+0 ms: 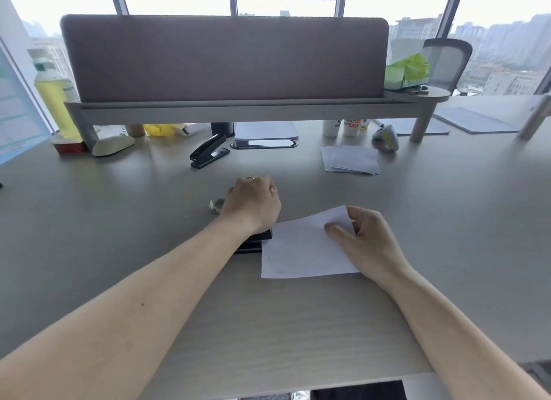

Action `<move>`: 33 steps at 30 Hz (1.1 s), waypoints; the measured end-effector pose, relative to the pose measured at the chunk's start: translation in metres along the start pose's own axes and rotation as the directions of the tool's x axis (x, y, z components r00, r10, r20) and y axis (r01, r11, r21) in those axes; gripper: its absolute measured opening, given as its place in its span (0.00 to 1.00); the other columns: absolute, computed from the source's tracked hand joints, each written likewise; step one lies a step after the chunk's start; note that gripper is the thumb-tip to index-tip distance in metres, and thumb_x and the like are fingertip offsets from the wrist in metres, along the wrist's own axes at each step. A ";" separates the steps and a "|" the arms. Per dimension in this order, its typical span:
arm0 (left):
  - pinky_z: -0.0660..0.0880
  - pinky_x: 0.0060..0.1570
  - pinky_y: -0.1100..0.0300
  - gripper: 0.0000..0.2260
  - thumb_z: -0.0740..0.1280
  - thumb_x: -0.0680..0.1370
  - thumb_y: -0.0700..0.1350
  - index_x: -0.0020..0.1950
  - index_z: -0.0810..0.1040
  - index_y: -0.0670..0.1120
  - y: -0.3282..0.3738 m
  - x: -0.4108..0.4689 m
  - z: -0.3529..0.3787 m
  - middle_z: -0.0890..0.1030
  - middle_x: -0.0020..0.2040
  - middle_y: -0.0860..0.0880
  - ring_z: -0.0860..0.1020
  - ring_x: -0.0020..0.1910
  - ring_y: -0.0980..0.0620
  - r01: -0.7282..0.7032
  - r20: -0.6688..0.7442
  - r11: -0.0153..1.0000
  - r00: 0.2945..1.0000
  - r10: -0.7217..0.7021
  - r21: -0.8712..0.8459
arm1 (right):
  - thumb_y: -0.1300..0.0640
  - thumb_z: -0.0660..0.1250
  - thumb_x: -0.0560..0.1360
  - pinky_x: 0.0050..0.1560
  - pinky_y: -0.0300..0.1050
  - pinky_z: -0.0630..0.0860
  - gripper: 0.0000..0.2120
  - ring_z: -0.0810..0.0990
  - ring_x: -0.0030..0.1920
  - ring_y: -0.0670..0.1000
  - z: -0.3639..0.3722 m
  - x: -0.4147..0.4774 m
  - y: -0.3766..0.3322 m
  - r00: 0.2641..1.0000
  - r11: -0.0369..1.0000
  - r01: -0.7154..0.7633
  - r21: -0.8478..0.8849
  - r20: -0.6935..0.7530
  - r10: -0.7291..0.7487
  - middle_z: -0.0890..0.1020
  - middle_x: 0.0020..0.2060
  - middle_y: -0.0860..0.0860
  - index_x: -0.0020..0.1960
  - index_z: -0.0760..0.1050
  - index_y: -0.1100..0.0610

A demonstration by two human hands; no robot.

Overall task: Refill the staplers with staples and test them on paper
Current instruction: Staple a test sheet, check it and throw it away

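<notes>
My left hand (252, 202) is closed into a fist, its wrist pressing down on a black stapler (256, 241) in the middle of the desk; most of the stapler is hidden under the wrist. A white sheet of paper (298, 247) has its left edge tucked into the stapler's mouth. My right hand (362, 238) pinches the sheet's far right corner between thumb and fingers. A small silvery strip of staples (216, 205) lies just left of my left hand. A second black stapler (208, 151) stands farther back, its top raised.
A pile of white paper slips (350, 159) lies at the back right. Under the grey shelf riser (238, 107) with its partition panel stand cups (343, 127), a dark container and a white device (386, 137). A yellow bottle (52, 92) stands far left.
</notes>
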State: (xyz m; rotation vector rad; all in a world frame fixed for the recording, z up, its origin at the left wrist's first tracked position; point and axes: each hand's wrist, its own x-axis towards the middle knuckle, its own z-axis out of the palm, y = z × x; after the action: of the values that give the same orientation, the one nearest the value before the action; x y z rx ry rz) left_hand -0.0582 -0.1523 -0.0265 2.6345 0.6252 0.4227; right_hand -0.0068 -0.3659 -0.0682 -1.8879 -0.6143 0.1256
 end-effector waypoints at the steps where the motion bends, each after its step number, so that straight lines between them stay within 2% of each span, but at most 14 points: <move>1: 0.68 0.57 0.53 0.13 0.56 0.83 0.45 0.57 0.80 0.47 0.000 0.000 0.001 0.81 0.57 0.47 0.75 0.61 0.44 -0.004 -0.003 1.000 1.000 0.004 0.004 | 0.59 0.68 0.78 0.48 0.62 0.84 0.08 0.89 0.45 0.61 0.000 0.000 0.000 1.000 1.000 0.002 -0.001 0.001 -0.002 0.90 0.41 0.52 0.47 0.86 0.51; 5: 0.70 0.61 0.51 0.14 0.55 0.82 0.44 0.55 0.80 0.47 -0.002 0.002 0.004 0.82 0.57 0.46 0.75 0.62 0.42 -0.013 -0.023 1.000 1.000 0.013 0.008 | 0.59 0.68 0.77 0.48 0.62 0.84 0.08 0.89 0.45 0.62 0.000 0.001 0.002 1.000 1.000 0.004 0.004 0.002 -0.004 0.90 0.41 0.51 0.48 0.86 0.51; 9: 0.69 0.62 0.50 0.14 0.54 0.82 0.43 0.56 0.80 0.47 -0.002 0.002 0.005 0.82 0.58 0.45 0.74 0.62 0.42 -0.020 -0.033 0.999 0.999 0.021 0.031 | 0.53 0.67 0.74 0.46 0.64 0.83 0.09 0.86 0.45 0.67 0.001 0.002 0.004 1.000 1.000 0.021 -0.005 0.003 -0.021 0.89 0.41 0.54 0.48 0.86 0.52; 13: 0.68 0.62 0.49 0.13 0.56 0.81 0.41 0.58 0.79 0.47 -0.001 0.001 0.007 0.81 0.60 0.44 0.73 0.63 0.42 -0.025 -0.024 0.996 0.999 0.027 0.082 | 0.51 0.67 0.73 0.46 0.64 0.83 0.11 0.86 0.46 0.67 0.002 0.002 0.006 1.000 1.000 0.024 -0.016 0.005 -0.024 0.89 0.42 0.55 0.48 0.85 0.53; 15: 0.68 0.61 0.49 0.13 0.56 0.81 0.41 0.58 0.79 0.46 0.000 0.000 0.008 0.80 0.60 0.44 0.73 0.63 0.41 -0.030 -0.020 0.994 0.999 0.032 0.108 | 0.51 0.67 0.73 0.44 0.62 0.83 0.11 0.86 0.45 0.66 0.002 0.003 0.006 1.000 0.999 0.023 -0.023 0.002 -0.023 0.89 0.42 0.54 0.49 0.85 0.53; 17: 0.67 0.61 0.49 0.13 0.56 0.81 0.41 0.58 0.79 0.46 0.001 0.000 0.008 0.80 0.60 0.44 0.73 0.63 0.41 -0.028 -0.008 0.991 1.000 0.029 0.133 | 0.51 0.67 0.73 0.40 0.56 0.81 0.11 0.86 0.45 0.66 0.002 0.003 0.007 1.000 0.999 0.026 -0.020 -0.003 -0.027 0.89 0.41 0.55 0.48 0.85 0.53; 18: 0.67 0.62 0.49 0.13 0.56 0.81 0.41 0.58 0.78 0.46 0.002 0.000 0.008 0.80 0.60 0.44 0.73 0.63 0.41 -0.023 0.000 0.989 1.000 0.023 0.147 | 0.51 0.67 0.73 0.41 0.55 0.81 0.11 0.86 0.45 0.66 0.002 0.003 0.006 1.000 0.999 0.028 -0.021 -0.005 -0.028 0.89 0.41 0.54 0.48 0.85 0.53; 21: 0.66 0.61 0.49 0.13 0.56 0.80 0.41 0.59 0.77 0.46 0.004 -0.002 0.009 0.79 0.61 0.44 0.73 0.64 0.41 -0.025 0.029 0.981 0.999 0.020 0.193 | 0.54 0.68 0.75 0.46 0.62 0.84 0.08 0.87 0.45 0.64 0.001 0.002 0.006 1.000 1.000 0.019 -0.021 -0.003 -0.019 0.90 0.41 0.52 0.48 0.86 0.52; 25: 0.65 0.59 0.48 0.14 0.55 0.79 0.40 0.59 0.76 0.46 0.006 -0.002 0.010 0.78 0.61 0.44 0.72 0.64 0.41 -0.033 0.056 0.971 0.998 0.020 0.237 | 0.57 0.68 0.77 0.51 0.62 0.86 0.09 0.90 0.46 0.55 0.001 0.002 0.004 1.000 1.000 0.002 -0.023 -0.002 -0.002 0.91 0.43 0.48 0.49 0.87 0.50; 30: 0.65 0.62 0.45 0.13 0.54 0.81 0.42 0.61 0.74 0.46 0.006 -0.001 0.012 0.77 0.63 0.43 0.71 0.65 0.41 -0.016 0.063 0.971 0.998 0.001 0.241 | 0.58 0.68 0.77 0.50 0.59 0.85 0.08 0.89 0.46 0.55 0.001 0.002 0.004 1.000 0.999 -0.004 -0.041 -0.010 0.003 0.90 0.42 0.49 0.48 0.86 0.51; 33: 0.65 0.64 0.44 0.15 0.50 0.84 0.46 0.64 0.72 0.46 0.008 -0.002 0.013 0.76 0.66 0.42 0.71 0.67 0.40 -0.012 0.100 0.967 0.995 -0.015 0.256 | 0.58 0.69 0.77 0.49 0.59 0.84 0.07 0.89 0.46 0.56 0.000 0.001 0.003 1.000 0.999 0.004 -0.045 -0.014 -0.004 0.90 0.42 0.49 0.47 0.86 0.51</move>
State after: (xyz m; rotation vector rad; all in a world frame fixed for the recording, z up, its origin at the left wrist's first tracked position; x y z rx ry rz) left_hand -0.0526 -0.1637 -0.0352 2.8778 0.6895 0.2168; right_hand -0.0050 -0.3662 -0.0713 -1.9290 -0.6156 0.0967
